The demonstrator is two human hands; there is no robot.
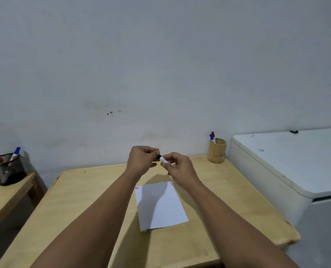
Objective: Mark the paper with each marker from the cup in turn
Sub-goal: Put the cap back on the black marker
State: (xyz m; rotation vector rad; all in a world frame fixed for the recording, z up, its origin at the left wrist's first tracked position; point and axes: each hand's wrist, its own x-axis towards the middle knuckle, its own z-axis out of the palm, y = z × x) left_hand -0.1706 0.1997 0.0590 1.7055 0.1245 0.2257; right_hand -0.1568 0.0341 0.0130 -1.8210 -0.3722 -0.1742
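Both hands are raised above the far half of the wooden table [79,200]. My right hand [177,168] grips the white barrel of a black marker [163,160]. My left hand [142,159] pinches its black cap end; I cannot tell whether the cap is seated. Below lies a white sheet of paper [160,206] with small blue and red marks [137,188] at its top left corner. A wooden cup [217,150] at the table's far right corner holds a blue marker [211,137] and a red marker [213,134].
A black mesh cup [7,170] with several markers stands on a second wooden table [4,198] at the left. A white appliance [288,163] with a flat lid sits against the table's right side. A pale wall runs behind.
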